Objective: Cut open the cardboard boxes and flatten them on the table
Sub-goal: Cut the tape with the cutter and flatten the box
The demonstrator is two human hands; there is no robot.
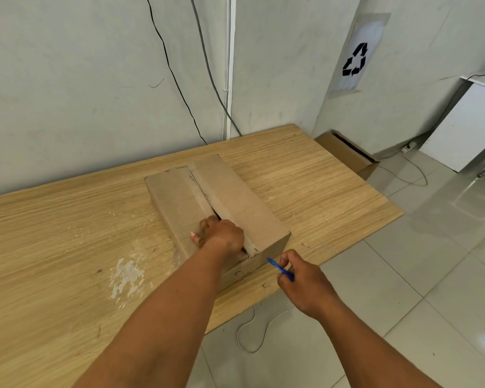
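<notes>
A brown cardboard box (230,197) lies on the wooden table (67,247), its top seam slit and slightly parted at the near end. My left hand (221,233) sits on the box's near end, fingers curled into the open seam and gripping the left top flap. My right hand (303,278) hovers just off the box's near right corner, above the table edge, holding a blue cutter (280,269) that points toward the box.
Another cardboard box (347,155) stands on the tiled floor beyond the table's far right corner. A white cabinet (465,127) is at the right. Cables run down the wall and loop on the floor (249,331). A recycling sign (354,60) hangs on the wall.
</notes>
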